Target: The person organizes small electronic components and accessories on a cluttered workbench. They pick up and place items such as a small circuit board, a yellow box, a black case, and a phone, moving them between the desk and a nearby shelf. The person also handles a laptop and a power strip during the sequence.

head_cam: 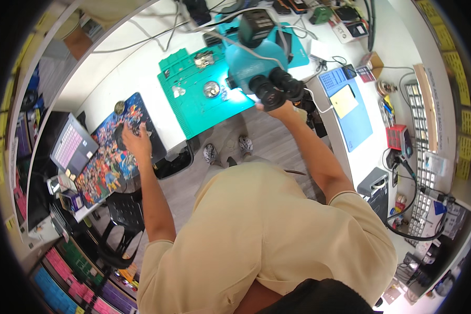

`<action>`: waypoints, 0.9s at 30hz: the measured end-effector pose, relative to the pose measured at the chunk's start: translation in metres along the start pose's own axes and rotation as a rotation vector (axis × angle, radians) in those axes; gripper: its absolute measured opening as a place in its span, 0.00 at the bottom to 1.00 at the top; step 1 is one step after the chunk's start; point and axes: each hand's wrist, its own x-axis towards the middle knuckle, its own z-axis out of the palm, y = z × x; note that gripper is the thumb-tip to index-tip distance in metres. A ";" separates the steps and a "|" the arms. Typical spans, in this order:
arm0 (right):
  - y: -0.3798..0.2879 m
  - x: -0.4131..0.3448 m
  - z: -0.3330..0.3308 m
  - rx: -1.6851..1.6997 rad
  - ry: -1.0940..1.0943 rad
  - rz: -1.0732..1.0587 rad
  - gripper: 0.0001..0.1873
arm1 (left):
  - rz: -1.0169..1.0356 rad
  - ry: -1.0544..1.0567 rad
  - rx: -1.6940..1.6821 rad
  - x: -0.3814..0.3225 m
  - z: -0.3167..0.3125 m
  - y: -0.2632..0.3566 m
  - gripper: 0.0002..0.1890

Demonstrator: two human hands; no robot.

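My left hand (138, 143) is over a colourful printed desk mat (106, 167), thumb and fingers apart. Its fingertips are beside a dark rounded object (120, 136); whether they touch it is unclear. A small round tin or jar (119, 107) stands at the mat's far edge. My right hand (283, 113) is at the front edge of the bench, below the black eyepieces (272, 92) of a blue stereo microscope (251, 59). The eyepieces hide most of its fingers. Under the microscope's light lies a green repair mat (196, 114), with a round metallic piece (211, 89) on it.
An open laptop (73, 145) sits left of the printed mat, with a black plastic chair (125, 212) below. To the right, a blue mat (351, 114) carries a yellow notepad (343, 101). A grey-black bench unit (373, 192) and a thick black cable (412, 236) line the right side.
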 end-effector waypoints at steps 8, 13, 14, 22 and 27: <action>-0.023 0.004 -0.025 -0.066 -0.281 0.435 0.42 | -0.018 -0.384 -0.188 -0.066 0.031 0.137 0.37; -0.036 0.012 -0.051 -0.130 -0.445 0.532 0.47 | 0.000 -0.410 -0.108 -0.069 0.040 0.167 0.36; -0.038 0.013 -0.056 -0.116 -0.481 0.564 0.48 | 0.014 -0.393 -0.093 -0.068 0.040 0.169 0.35; -0.046 -0.038 -0.104 -0.038 -0.616 0.574 0.54 | 0.093 -0.372 -0.176 -0.072 0.007 0.183 0.29; -0.053 -0.077 -0.145 0.088 -0.672 0.678 0.55 | 0.155 -0.567 -0.296 -0.108 -0.022 0.209 0.17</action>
